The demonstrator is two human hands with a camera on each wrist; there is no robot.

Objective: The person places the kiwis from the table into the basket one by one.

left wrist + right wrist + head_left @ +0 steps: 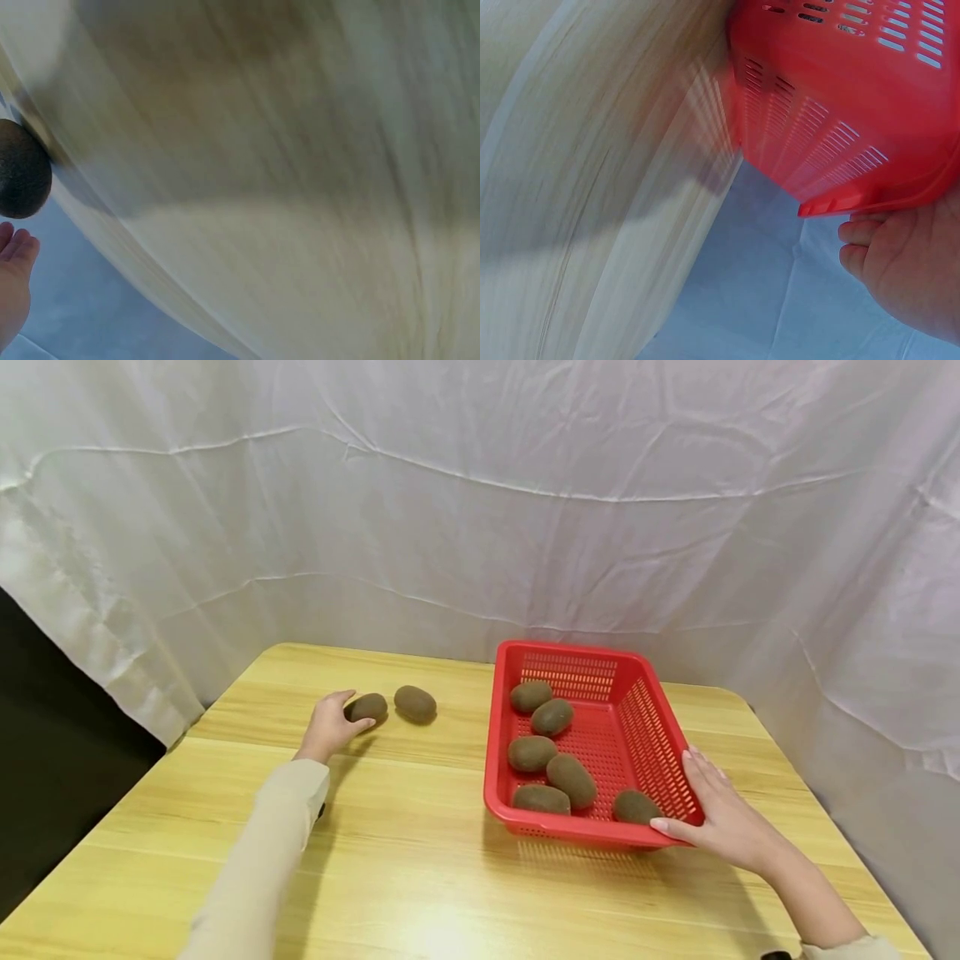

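Observation:
In the head view my left hand (327, 727) is at the left end of a brown kiwi (367, 707), thumb on its near side and fingers on its far side. The left wrist view has a kiwi (22, 169) on the table, with fingertips just short of it. A second kiwi (415, 704) lies close by on the right. My right hand (723, 814) holds a red plastic basket (497, 735) at its near right corner, thumb over the rim and fingers along the outer side. Several kiwis (572, 781) lie inside, mostly toward the basket's left side.
The wooden table (405, 860) has its far edge close to a pale hanging cloth (450, 527). Slotted walls of the basket show from outside in the right wrist view. A dark area (60, 760) lies beyond the table's left edge.

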